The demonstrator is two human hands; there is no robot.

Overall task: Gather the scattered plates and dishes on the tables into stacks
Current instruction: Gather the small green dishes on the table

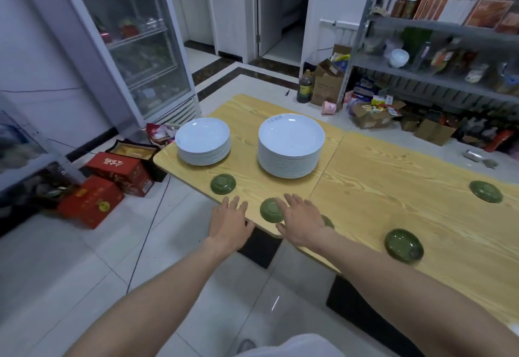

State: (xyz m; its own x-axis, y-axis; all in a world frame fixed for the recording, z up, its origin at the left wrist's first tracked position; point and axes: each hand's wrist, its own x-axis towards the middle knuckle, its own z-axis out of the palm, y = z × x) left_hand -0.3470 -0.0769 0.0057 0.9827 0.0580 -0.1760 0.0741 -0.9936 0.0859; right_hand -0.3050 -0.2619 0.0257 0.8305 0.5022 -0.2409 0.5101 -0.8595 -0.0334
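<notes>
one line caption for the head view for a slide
Both hands reach for a green dish near two white plate stacks.

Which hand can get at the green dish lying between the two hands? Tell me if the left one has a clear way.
Probably yes: the left hand is open, just left of the green dish, with only bare table between.

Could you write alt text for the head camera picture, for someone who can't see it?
Two bare hands, left hand and right hand, reach open toward a green dish on a wooden table. Behind stand two stacks of white plates.
</notes>
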